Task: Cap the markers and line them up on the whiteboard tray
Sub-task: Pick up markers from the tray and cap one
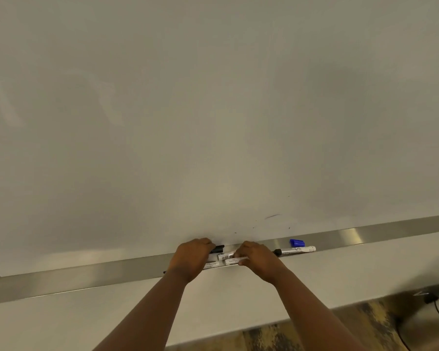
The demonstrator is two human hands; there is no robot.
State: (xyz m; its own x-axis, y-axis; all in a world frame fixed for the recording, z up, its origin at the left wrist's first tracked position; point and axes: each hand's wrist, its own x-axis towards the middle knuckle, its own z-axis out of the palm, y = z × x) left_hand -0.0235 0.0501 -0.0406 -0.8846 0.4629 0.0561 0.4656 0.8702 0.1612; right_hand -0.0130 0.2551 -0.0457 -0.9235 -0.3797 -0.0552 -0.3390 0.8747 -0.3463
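Two hands work at the middle of the whiteboard tray (pixel 86 277), the metal ledge running under the whiteboard (pixel 213 110). The left hand (pixel 192 258) is curled closed around a marker with a black end (pixel 218 249) poking out past its fingers toward the board; whether that black end is a cap or the bare barrel end is too small to tell. The right hand (pixel 257 259) rests palm down with its fingers bent onto two white marker barrels (pixel 228 258) lying side by side in the tray between the hands, pressing rather than lifting them, as far as can be seen. Just to the right lies another white marker (pixel 295 250) along the tray, black at its near end, and a loose blue cap (pixel 297 242) sits just beside it against the board. The step in hand looks like lining up the middle markers, with capping only partly done. A sensible next move would call for taking the blue cap, matching it to its marker, pushing it home, then sliding that marker in with the others.
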